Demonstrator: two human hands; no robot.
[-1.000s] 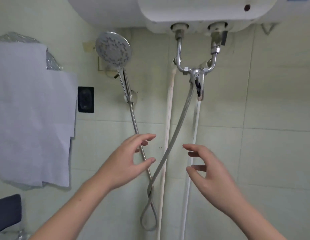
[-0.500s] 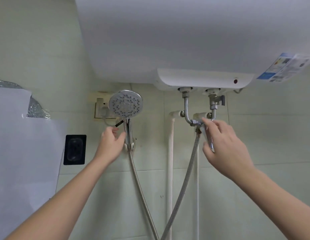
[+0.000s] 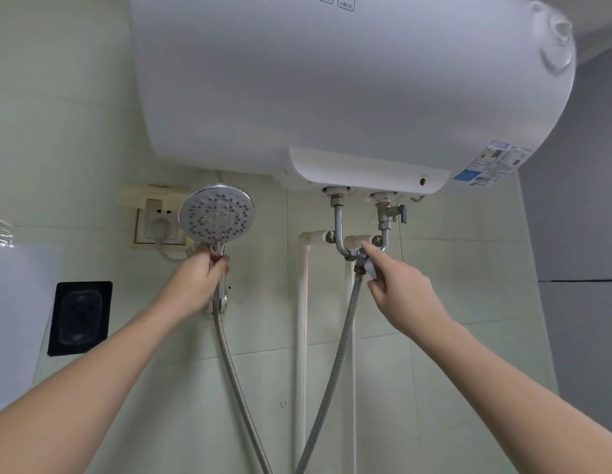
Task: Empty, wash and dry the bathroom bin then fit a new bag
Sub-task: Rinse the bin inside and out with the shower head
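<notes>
**Both hands raised to the shower fittings under the water heater**

Nearest the camera, two bare forearms reach up from the bottom corners toward the water heater [image 3: 349, 83]. The left hand [image 3: 195, 278] is below the heater's left end, its fingers [image 3: 220, 265] curled round the handle just beneath the round shower head [image 3: 216, 213], gripping it where it sits in the wall bracket. The right hand [image 3: 400, 289] is below the heater's pipe outlets; its index finger lies straight along the top of the chrome mixer valve [image 3: 361, 258], while the thumb and the other fingers close in under the valve's lever, pinching it.

Two metal hoses [image 3: 335, 354] hang down from under the heater, one from the shower handle and one from the valve, converging toward the bottom edge. A white pipe [image 3: 301, 336] runs down the tiled wall [image 3: 468, 336] between them. Further back, left of the shower head and below the heater, a wall socket [image 3: 159, 220] holds a plug, and lower left of it is a black panel [image 3: 80, 318].

The bathroom bin is out of view.
</notes>
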